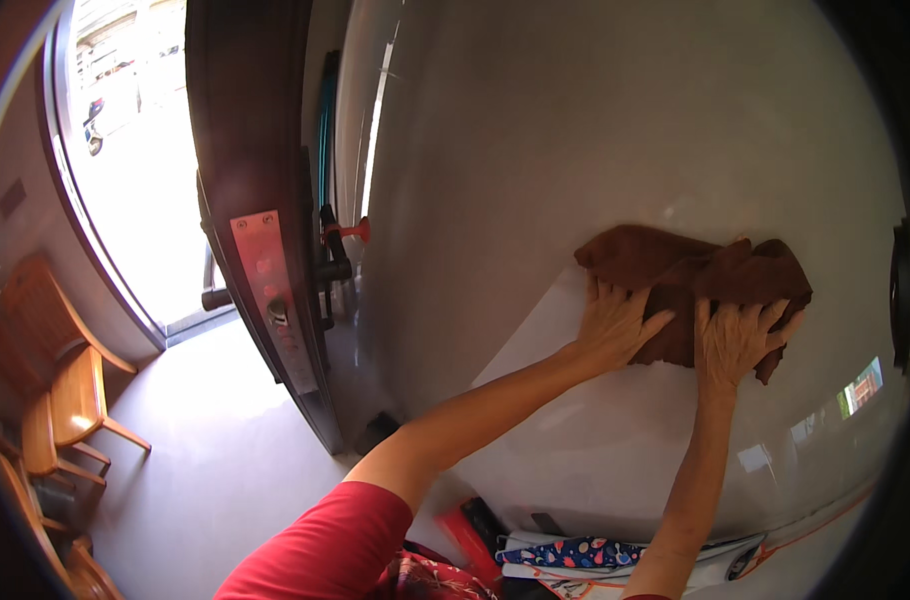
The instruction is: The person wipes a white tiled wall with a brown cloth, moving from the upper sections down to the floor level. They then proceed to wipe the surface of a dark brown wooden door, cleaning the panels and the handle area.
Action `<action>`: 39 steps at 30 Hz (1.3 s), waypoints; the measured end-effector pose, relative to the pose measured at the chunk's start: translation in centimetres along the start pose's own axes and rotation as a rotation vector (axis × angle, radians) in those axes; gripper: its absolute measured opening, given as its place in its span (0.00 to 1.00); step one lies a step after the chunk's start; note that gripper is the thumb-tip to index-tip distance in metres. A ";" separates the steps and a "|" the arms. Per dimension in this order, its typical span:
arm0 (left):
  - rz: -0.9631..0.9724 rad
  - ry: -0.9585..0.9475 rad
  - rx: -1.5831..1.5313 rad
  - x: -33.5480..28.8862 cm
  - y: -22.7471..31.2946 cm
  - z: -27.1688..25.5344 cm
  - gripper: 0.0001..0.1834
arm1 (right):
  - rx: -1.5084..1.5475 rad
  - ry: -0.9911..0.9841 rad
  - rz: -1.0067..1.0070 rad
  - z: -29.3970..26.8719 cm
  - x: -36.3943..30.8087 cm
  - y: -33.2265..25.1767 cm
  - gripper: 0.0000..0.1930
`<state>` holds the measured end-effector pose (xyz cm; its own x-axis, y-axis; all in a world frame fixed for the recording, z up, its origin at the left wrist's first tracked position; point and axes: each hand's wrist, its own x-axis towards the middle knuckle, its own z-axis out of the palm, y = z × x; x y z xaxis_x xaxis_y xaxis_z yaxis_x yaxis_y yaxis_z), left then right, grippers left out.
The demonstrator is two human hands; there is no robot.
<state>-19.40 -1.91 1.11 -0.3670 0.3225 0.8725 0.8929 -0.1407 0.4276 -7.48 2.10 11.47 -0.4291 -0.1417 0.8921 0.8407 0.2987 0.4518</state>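
A bunched dark brown cloth point(665, 262) lies against a glossy grey wall surface point(505, 180) on the right. Both my arms reach up to it. With its fingers spread, my left hand point(615, 325) presses on the cloth's lower left part, thumb pointing right. My right hand point(737, 342) is flat on the lower right part, its fingers stretched apart. Folds of the cloth partly hide some fingertips, and its right end hangs down past my right hand.
An open dark door point(245, 120) with a lock plate point(275, 295) and black handle stands left of my arms. Beyond it are a bright doorway point(130, 200) and wooden chairs point(75, 395). Low by the wall lie a patterned blue cloth point(575, 552) and a red object point(465, 535).
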 end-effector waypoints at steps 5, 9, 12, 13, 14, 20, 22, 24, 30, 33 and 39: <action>-0.110 -0.189 0.010 0.5 -0.3 -0.3 0.39 | -0.046 0.078 -0.026 -0.1 0.0 -0.7 0.23; -0.030 -0.069 0.084 0.4 -1.2 -0.1 0.40 | 0.000 0.021 -0.026 -0.4 0.0 -0.5 0.23; -0.083 -0.195 0.056 0.8 -1.0 -1.2 0.40 | -0.026 -0.086 0.011 -1.1 0.1 -0.7 0.25; -0.106 -0.244 0.039 1.0 -0.9 -1.8 0.40 | -0.024 -0.094 0.016 -1.1 0.1 -0.7 0.25; -0.088 -0.209 0.059 1.1 -1.0 -1.7 0.40 | -0.023 -0.102 0.020 -1.1 0.1 -0.7 0.24; -0.070 -0.272 0.024 1.2 -0.9 -3.1 0.39 | 0.027 0.058 -0.008 -0.2 -0.2 -1.0 0.21; -0.029 -0.203 0.064 1.3 -1.9 -2.5 0.39 | 0.024 0.069 -0.017 0.1 0.1 -1.8 0.21; 0.020 -0.125 0.122 0.9 -2.8 -2.4 0.39 | 0.009 -0.023 -0.014 -0.1 0.2 -2.5 0.21; 0.064 -0.153 0.072 1.7 -4.0 -3.4 0.40 | 0.013 -0.061 -0.023 0.1 0.2 -3.6 0.23; 0.072 -0.143 0.058 1.6 -4.6 -3.8 0.39 | 0.042 -0.035 -0.036 0.0 0.4 -4.3 0.22; 0.050 -0.122 0.033 1.9 -4.4 -2.3 0.36 | 0.161 0.041 -0.043 0.9 -0.1 -3.5 0.20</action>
<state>-24.61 -2.85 1.39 -0.2896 0.4274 0.8564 0.9179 -0.1296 0.3750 -10.62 1.98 9.77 -0.4472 -0.1948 0.8730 0.7564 0.4384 0.4854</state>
